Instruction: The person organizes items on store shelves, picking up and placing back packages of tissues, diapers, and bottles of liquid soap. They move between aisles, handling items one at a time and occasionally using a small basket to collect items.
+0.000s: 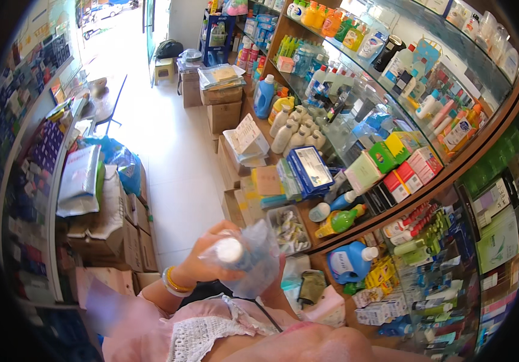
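In front of my chest, my left hand (198, 262), with a yellow and a pale bracelet at its wrist, is closed around a white-capped bottle (229, 250). A clear plastic bag (257, 258) wraps or hangs about the bottle and spreads to its right. Most of the bottle's body is hidden by the bag and my fingers. My right hand (281, 267) is up against the right side of the bag, largely behind it. Its fingers are mostly covered, so their grip cannot be made out.
To the right, glass shelves (314, 34) hold bottles and boxes above a wooden ledge (332, 237). A plastic tub (289, 228) of small packets and a blue jug (350, 262) stand close by. Cartons (139, 249) and a glass showcase (28, 181) line the left, beside a tiled aisle (182, 181).
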{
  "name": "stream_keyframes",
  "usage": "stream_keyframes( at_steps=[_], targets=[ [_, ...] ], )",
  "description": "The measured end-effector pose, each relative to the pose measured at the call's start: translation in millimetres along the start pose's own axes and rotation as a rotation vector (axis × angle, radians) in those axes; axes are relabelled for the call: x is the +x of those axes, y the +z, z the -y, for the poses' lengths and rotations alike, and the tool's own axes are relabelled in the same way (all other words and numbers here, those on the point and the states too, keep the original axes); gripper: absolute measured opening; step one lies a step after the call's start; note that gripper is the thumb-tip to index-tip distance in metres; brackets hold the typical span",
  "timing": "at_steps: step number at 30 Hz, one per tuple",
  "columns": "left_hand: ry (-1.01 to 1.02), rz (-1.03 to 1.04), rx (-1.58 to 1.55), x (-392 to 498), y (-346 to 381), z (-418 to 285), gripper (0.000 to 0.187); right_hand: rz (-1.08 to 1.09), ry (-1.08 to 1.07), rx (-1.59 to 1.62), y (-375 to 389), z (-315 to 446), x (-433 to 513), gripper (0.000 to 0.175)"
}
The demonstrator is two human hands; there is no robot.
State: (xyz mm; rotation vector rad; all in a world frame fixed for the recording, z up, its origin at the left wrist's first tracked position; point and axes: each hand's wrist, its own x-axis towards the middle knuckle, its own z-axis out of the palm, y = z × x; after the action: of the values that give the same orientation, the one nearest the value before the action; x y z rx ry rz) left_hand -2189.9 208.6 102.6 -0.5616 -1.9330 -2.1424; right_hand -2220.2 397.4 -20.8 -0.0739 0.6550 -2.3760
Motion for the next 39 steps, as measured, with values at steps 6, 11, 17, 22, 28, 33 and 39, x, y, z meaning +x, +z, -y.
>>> stream_keyframes(
  at_steps=[6,11,17,22,28,33,39],
  targets=[
    [0.039,0.111,0.233,25.9,-66.7,-5.8,0.046,-0.039,0.050,-0.075,62.9,-40.8,57.7,0.080],
    [0.032,0.083,0.273,62.1,-112.4,10.4,0.045,-0.273,0.000,-0.041,98.1,-40.2,92.0,0.078],
    [0.056,-0.179,0.371,126.3,-147.0,52.8,0.042,-0.307,-0.005,0.125,63.6,-38.4,157.9,0.061],
    [0.262,-0.117,0.497,193.2,-184.7,77.8,0.046,-0.189,-0.098,-0.147,50.6,2.0,264.6,0.075],
    [0.387,-0.009,0.453,295.9,-230.3,100.0,0.047,0.005,-0.057,0.006,32.8,62.6,372.2,0.084],
    [0.312,0.175,0.415,363.6,-245.6,130.6,0.052,-0.056,-0.050,0.179,-12.8,82.3,421.5,0.080],
    [0.367,0.542,0.093,515.8,-314.6,200.8,0.107,-0.323,-0.632,-0.344,25.1,132.6,467.4,0.066]
  ],
)
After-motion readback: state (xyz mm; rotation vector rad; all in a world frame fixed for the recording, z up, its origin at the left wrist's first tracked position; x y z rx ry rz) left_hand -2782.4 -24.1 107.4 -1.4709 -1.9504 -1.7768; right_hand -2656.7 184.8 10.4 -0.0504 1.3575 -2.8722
